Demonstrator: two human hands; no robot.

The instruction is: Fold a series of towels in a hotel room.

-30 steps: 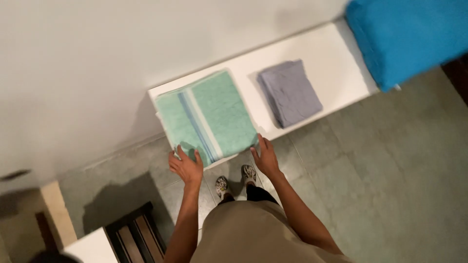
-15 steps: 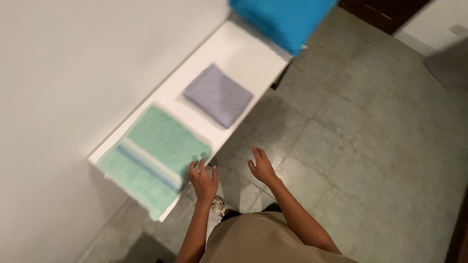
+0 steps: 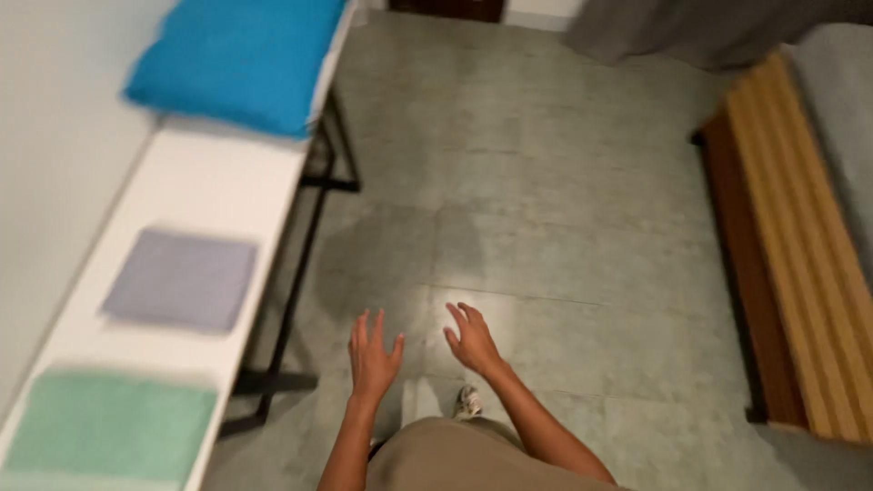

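A: Risk noted: both hands are off the linen; the green folded towel (image 3: 109,427) lies near the white bench (image 3: 195,182) edge and could slip if brushed

B: Pose: left hand (image 3: 373,355) and right hand (image 3: 471,341) empty, fingers spread, over the floor; grey cloth (image 3: 182,277) and blue cushion (image 3: 238,59) lie beyond

left hand (image 3: 373,353): open, empty, fingers spread and pointing up-frame, palm turned inward toward the other hand
right hand (image 3: 473,338): open, empty, fingers loosely curled, palm facing inward/down
spacing: hands side by side, apart, not touching; right one slightly further forward than the left
left forearm: bare, runs straight down-frame from the wrist to the torso, near vertical
right forearm: bare, angles down and outward to the right from the wrist
wrists: both roughly straight, no strong bend
contact: neither hand touches anything
focus: slight motion blur on fingers
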